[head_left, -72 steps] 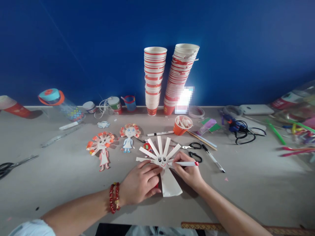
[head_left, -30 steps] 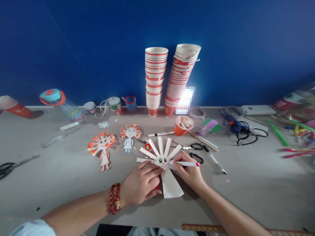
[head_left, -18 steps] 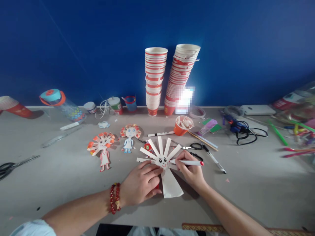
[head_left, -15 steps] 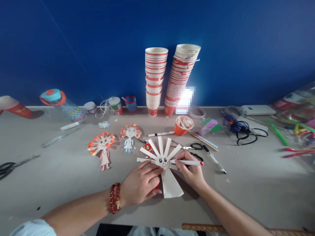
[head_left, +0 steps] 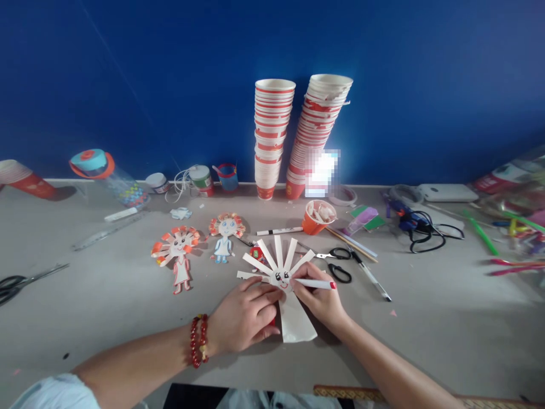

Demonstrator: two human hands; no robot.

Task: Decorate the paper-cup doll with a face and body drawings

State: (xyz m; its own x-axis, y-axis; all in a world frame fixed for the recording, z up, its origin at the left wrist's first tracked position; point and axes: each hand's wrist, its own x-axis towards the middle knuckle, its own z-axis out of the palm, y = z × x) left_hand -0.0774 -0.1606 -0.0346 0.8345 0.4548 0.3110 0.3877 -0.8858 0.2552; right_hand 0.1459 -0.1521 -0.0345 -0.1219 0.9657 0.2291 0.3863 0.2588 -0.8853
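- The white paper figure (head_left: 293, 319) lies near the bench's (head_left: 447, 329) front edge, around its middle, strips fanned toward the back edge; lying there, it seems easy for both hands to reach.
- The left hand (head_left: 244, 315) rests on its left side, fingers laid out rather than clenched, probably to stop the paper sliding; something red shows beneath.
- The right hand's fingers pinch a red-ended marker (head_left: 317, 283), tip by the drawn face, likely held low for control; the right hand (head_left: 321, 302) masks some paper.
- Two coloured paper dolls (head_left: 181, 274) (head_left: 223, 248) lie face up toward the left edge, perhaps kept in sight for comparison.
- Cup stacks (head_left: 268, 162) (head_left: 313, 133) stand at the back edge, presumably out of the way.
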